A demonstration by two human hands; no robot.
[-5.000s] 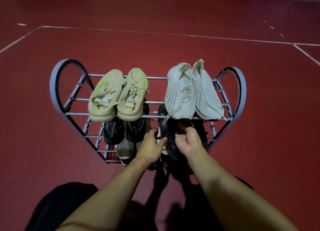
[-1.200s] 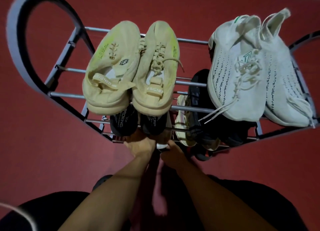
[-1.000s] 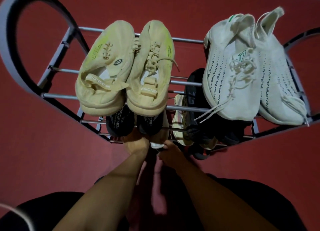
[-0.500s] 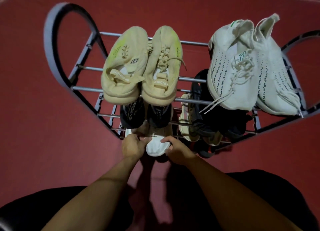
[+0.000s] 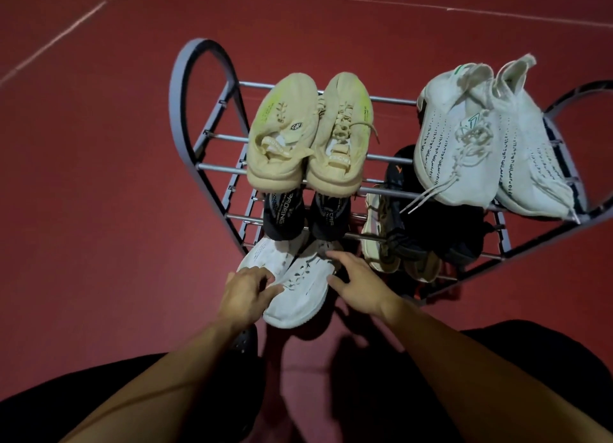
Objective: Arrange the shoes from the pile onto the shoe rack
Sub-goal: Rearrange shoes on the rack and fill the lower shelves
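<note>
Red floor (image 5: 99, 193) with pale painted lines at the top and upper left.

Rack (image 5: 185, 87): grey metal, heart-shaped end frames, horizontal rod shelves in tiers, standing on the floor.

Top tier, left: beige pair (image 5: 308, 134), side by side, touching, heels toward the camera, yellow-green tint on the toes.

Middle tier, left, under the beige pair: black pair (image 5: 305, 217) with white lettering on the heels, partly hidden.

Lowest level, left: white pair (image 5: 292, 283), heels toward the camera. The nearer shoe juts out past the rack's front edge; whether it lies on the bottom rods or the floor cannot be told.

Left hand (image 5: 245, 296): fingers loosely spread, fingertips resting on the near white shoe's left side, not closed around it.

Black clog (image 5: 243, 343), perforated, on the floor below the left forearm.

Right hand (image 5: 358, 286): fingers spread wide, at the near white shoe's right side, holding nothing; contact cannot be told.

Middle tier, right: tan shoe (image 5: 374, 233) beside dark shoes (image 5: 441, 230), crowded together, in shadow.

Top tier, right: white knit pair (image 5: 491, 137) with black dashes, touching, laces trailing over the front rod.
</note>
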